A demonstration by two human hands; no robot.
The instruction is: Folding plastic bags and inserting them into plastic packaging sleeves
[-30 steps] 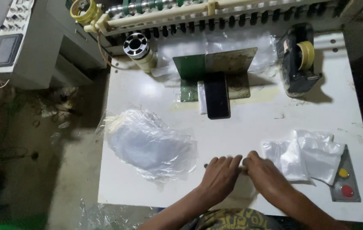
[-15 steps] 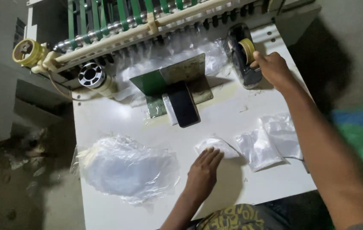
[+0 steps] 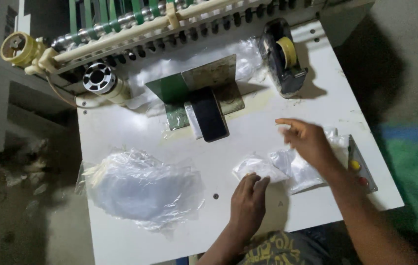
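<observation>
fingers of my left hand (image 3: 248,203) lie flat and close together on the near end of a small clear packet (image 3: 258,168), pinning it to the white table (image 3: 120,127) rather than gripping it. that packet sits near the front edge, a little right of the middle. my right hand (image 3: 309,142) hovers over the loose clear bags (image 3: 299,169) just right of the packet, fingers spread and pointing left, closed on nothing; it is blurred, so i cannot tell whether it brushes the plastic below it.

left of my left hand, well apart, a big crumpled stack of clear plastic bags (image 3: 142,189) spreads over the near left part of the table. further back, in the middle, a black phone (image 3: 210,115) leans on a green and grey metal plate (image 3: 196,86), with more clear film (image 3: 241,61) lying behind the plate. at the far right a black tape dispenser (image 3: 283,56) stands with its yellowish roll showing. along the far edge runs a machine rail with rollers and green belts (image 3: 135,22), a cream knob (image 3: 15,49) at its far left end and a metal spool (image 3: 98,78) just in front of it. by the right edge of the table, beside my right wrist, a small grey panel (image 3: 363,169) carries a yellow button and a red one.
</observation>
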